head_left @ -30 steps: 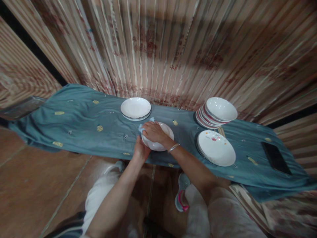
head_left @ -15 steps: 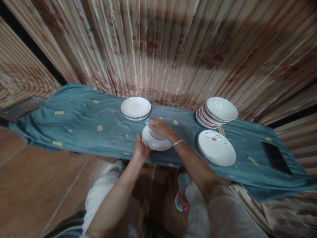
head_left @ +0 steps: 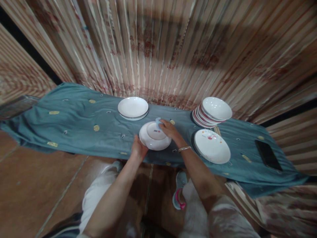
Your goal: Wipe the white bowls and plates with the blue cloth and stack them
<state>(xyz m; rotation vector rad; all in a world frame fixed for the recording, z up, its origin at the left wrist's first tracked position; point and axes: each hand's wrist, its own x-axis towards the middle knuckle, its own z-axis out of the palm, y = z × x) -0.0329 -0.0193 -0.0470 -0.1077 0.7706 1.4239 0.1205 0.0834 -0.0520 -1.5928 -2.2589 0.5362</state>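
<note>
lighting is dim, detail soft, pinpoint glints sit in the glossy white round ceramic bowl (head_left: 217, 108) and on the upturned white ceramic dish (head_left: 156, 144), a shadow band crosses the pleated beige-and-red fabric curtain (head_left: 158, 49), edges stretched and blurry.

Pleated, reddish-patterned curtains (head_left: 153, 49) are hanging behind a cloth-draped table (head_left: 79, 120); brown, apparently tiled flooring (head_left: 44, 178) is showing below.

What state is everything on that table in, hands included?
White dish: upside down, marked base showing
Left hand: gripping the dish's rim
Right hand: holding the blue cloth against the dish
Blue cloth: bunched
Dark-rimmed plates: stacked, face up
Bowls: stacked, top one open side up
Flowered plate: face up, atop a stack
Black phone: lying flat, dark
Tablecloth: spread, wrinkled
</note>
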